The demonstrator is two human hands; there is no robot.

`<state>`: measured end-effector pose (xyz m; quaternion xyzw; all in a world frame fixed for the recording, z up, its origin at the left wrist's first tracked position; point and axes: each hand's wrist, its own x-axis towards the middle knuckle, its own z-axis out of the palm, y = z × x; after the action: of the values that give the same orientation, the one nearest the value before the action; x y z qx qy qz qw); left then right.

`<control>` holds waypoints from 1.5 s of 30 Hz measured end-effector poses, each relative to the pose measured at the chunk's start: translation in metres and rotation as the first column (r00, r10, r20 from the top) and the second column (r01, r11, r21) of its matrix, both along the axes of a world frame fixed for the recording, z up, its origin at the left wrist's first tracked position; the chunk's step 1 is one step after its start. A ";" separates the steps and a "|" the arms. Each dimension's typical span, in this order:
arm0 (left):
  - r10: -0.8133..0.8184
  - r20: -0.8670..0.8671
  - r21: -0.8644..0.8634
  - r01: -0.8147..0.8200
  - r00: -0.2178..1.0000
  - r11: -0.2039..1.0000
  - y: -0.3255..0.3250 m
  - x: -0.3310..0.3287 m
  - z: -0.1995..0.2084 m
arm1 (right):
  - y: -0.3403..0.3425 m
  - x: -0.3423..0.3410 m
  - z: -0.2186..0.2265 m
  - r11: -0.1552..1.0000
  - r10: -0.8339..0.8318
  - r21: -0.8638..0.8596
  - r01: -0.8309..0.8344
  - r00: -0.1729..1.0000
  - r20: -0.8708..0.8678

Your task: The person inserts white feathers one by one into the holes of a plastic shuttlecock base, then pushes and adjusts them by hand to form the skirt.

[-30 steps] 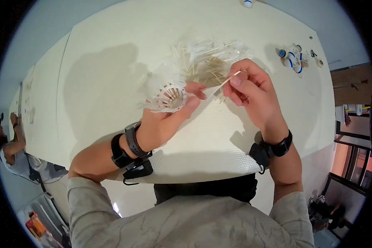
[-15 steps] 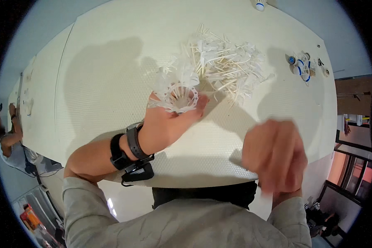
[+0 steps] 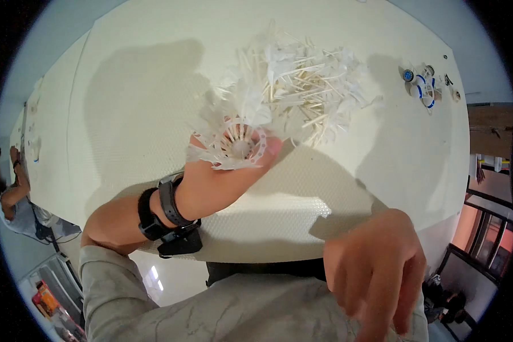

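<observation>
My left hand [image 3: 219,185] is wrapped round a shuttlecock [image 3: 242,149] from below. Its open end faces up toward me, so the pale quills, a white ring with holes and the round base show inside. Some white feathers flare out unevenly around its rim. Just beyond it lies a loose heap of white feathers [image 3: 319,85] with cream quills. My right hand [image 3: 376,262] hangs over the near table edge, fingers pointing down and somewhat apart. I see nothing in it; its fingertips reach the lower edge of the picture.
At the far right of the white textured table [image 3: 148,142] lie several small blue-and-white round parts [image 3: 424,91]. Two black bands [image 3: 165,211] with a small black box circle my left wrist. Another person [image 3: 20,188] works at the far left end.
My right hand has come down and nearer to me, over the table edge. My left hand and the shuttlecock have shifted slightly left and nearer, tilting a little.
</observation>
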<state>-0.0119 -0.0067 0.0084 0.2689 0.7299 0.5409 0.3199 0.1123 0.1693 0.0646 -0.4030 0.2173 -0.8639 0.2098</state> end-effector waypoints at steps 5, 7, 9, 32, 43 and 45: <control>-0.039 0.063 0.005 0.039 0.997 0.999 0.002 -0.001 0.000 | 0.004 0.001 -0.001 0.998 -0.029 0.051 0.029 1.000 -0.002; -0.047 0.080 0.001 0.047 0.996 0.999 0.002 -0.001 0.000 | 0.006 -0.002 -0.002 0.999 0.016 0.050 -0.016 1.000 -0.003; -0.061 0.098 -0.002 0.062 0.993 0.998 0.000 -0.001 0.001 | 0.006 -0.003 -0.002 0.997 0.056 0.051 -0.056 0.998 -0.001; 0.022 -0.172 0.076 -0.010 0.985 0.997 0.003 0.001 -0.010 | 0.030 -0.019 -0.025 -0.601 0.135 -0.192 0.776 -0.139 -0.981; -0.074 -0.269 0.323 0.162 0.960 0.933 0.004 -0.003 -0.016 | 0.034 -0.019 -0.034 -0.207 -0.924 0.696 0.688 0.097 -0.371; -0.125 -0.166 0.328 0.174 0.978 0.929 0.002 0.001 -0.025 | 0.028 -0.013 -0.029 -0.059 -0.961 0.720 0.692 0.155 -0.228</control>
<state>-0.0112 -0.0043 -0.0170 0.4130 0.6236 0.6123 0.2562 0.0998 0.1973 0.0355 0.1032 0.6803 -0.6943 -0.2109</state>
